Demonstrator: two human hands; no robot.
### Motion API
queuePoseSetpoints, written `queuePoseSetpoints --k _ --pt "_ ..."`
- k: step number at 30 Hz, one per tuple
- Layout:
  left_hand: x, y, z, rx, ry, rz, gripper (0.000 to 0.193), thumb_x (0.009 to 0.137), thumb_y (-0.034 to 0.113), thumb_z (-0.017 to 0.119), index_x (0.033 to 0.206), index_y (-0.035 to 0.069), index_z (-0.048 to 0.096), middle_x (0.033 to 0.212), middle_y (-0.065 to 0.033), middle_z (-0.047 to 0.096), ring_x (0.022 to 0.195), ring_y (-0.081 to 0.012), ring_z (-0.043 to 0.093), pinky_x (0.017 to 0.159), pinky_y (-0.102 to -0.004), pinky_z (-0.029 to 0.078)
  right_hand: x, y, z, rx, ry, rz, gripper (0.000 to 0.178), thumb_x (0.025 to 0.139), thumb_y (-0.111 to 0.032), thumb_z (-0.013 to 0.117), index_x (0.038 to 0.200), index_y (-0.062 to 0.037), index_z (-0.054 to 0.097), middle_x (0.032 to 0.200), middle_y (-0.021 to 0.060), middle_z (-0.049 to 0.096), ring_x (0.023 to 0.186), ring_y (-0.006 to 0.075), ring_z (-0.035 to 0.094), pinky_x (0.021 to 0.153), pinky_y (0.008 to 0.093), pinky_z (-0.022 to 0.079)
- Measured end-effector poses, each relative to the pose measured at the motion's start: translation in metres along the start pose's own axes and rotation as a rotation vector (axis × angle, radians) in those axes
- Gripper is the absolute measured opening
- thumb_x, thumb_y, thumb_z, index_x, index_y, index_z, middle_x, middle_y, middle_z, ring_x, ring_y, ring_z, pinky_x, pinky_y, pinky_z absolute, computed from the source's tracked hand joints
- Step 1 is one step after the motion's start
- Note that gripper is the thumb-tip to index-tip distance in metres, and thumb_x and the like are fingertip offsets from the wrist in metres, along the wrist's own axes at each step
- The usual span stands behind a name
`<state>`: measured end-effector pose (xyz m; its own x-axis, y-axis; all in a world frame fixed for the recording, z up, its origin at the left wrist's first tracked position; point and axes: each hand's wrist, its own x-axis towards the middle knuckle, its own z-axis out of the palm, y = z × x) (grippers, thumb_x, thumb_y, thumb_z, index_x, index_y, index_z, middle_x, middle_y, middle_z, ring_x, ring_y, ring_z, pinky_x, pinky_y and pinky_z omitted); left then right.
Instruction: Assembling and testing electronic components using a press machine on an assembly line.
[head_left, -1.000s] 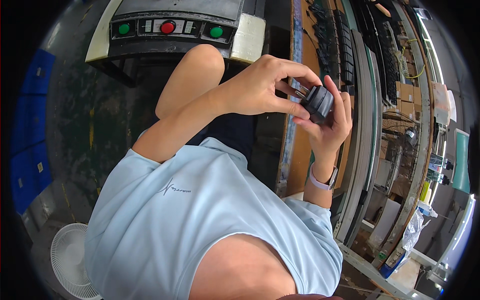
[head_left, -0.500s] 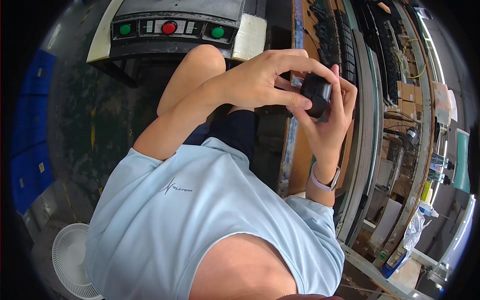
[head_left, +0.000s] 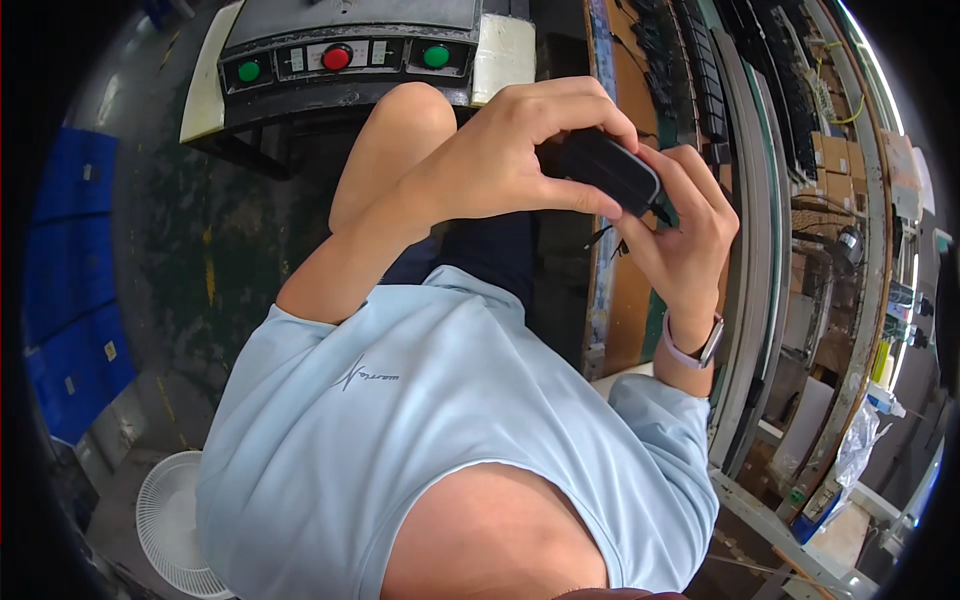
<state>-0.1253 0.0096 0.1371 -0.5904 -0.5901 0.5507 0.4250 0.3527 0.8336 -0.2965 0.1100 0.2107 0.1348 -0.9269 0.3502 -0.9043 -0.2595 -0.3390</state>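
Note:
A black, box-shaped power adapter (head_left: pixel 608 172) is held up between my two hands, above the edge of the bench. My left hand (head_left: pixel 510 150) grips it from the left, thumb on its lower side and fingers over the top. On the right, my right hand (head_left: pixel 690 225), with a watch on its wrist, closes its thumb and fingers round the other end. A short dark cord (head_left: pixel 660 212) shows at that end of the adapter, partly hidden by the fingers. Thin black strands (head_left: pixel 600 238) hang just below it.
A machine with two green buttons and a red button (head_left: pixel 337 57) stands ahead. Beyond the brown bench (head_left: pixel 632 300), a conveyor rail (head_left: pixel 745 260) runs along my right, with black cords and cartons past it. Blue bins (head_left: pixel 75 330) and a white fan (head_left: pixel 175 520) are at left.
The adapter has been turned, so its long side and the cord at its end now show. Both hands have shifted a little; the right one sits farther right. The whole view has moved slightly.

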Motion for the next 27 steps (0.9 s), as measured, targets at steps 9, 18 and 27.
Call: queuePoseSetpoints --k 9,18,27 --pt "-0.007 0.017 0.007 0.302 0.163 0.222 0.038 0.063 0.012 0.084 0.096 0.005 0.067 0.091 -0.0039 0.067 0.07 -0.0151 0.059 0.061 -0.0236 0.046 0.005 -0.008 0.004 0.279 0.078 -0.073 0.04 0.062 -0.002 0.082 0.1 -0.001 0.069 0.086 0.005 0.062 0.068 0.0138 0.054 0.06 0.0229 0.045" --pt "-0.007 0.019 0.0 0.41 0.1 0.21 0.04 0.063 0.019 0.084 0.095 0.004 0.067 0.088 -0.0041 0.067 0.063 -0.015 0.055 0.058 -0.0223 0.043 0.007 -0.007 0.0 0.354 0.023 -0.019 0.031 0.063 0.002 0.081 0.091 0.0013 0.067 0.085 0.0052 0.064 0.069 0.0123 0.053 0.063 0.0214 0.047" --pt "-0.002 0.004 -0.008 -0.076 0.326 0.225 0.035 0.063 0.021 0.084 0.089 0.005 0.067 0.076 -0.0022 0.059 0.058 -0.0128 0.048 0.054 -0.0219 0.038 0.022 -0.005 0.04 0.779 0.184 -0.016 0.04 0.065 0.004 0.081 0.101 0.002 0.064 0.089 0.007 0.064 0.075 0.0143 0.058 0.067 0.0224 0.05"
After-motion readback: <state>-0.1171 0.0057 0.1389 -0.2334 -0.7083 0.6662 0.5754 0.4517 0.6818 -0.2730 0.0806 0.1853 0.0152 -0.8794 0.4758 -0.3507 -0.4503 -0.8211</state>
